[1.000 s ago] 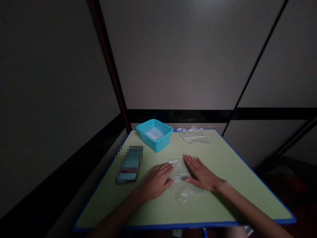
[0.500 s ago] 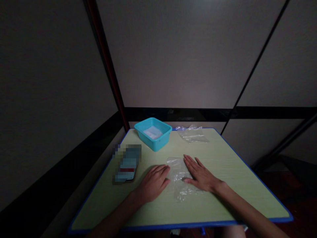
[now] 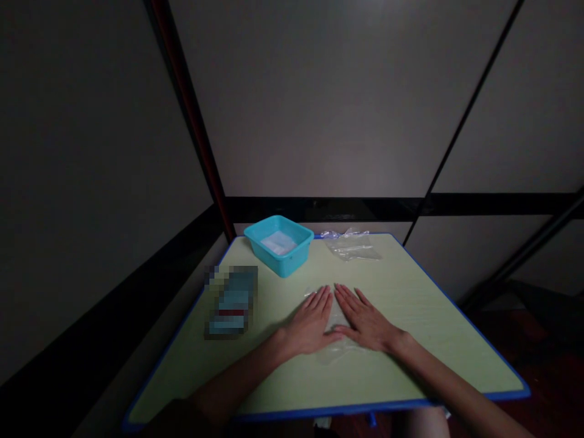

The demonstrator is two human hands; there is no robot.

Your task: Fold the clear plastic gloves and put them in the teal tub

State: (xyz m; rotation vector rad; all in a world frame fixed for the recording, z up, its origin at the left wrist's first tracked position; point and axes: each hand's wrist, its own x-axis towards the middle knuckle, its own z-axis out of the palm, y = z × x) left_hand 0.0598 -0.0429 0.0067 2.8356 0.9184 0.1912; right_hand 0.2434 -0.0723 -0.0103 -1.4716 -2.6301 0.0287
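A clear plastic bag [image 3: 336, 317] lies flat on the light green table [image 3: 283, 383], mostly covered by my two hands. My left hand [image 3: 312, 322] rests palm down on its left part, fingers stretched out. On its right part my right hand [image 3: 365, 317] also lies flat with spread fingers. The thumbs meet or nearly meet at the middle. Some of the bag's wrinkled lower edge shows below the hands.
A turquoise basket [image 3: 285, 266] with something white inside stands at the back left. Another clear plastic bag [image 3: 352, 244] lies at the back edge. A pixelated, phone-like object [image 3: 233, 302] is at the left. Walls stand behind and left.
My left hand has moved right onto the bag and its fingers have straightened. My right hand has stayed nearly where it was. The view has shifted slightly.
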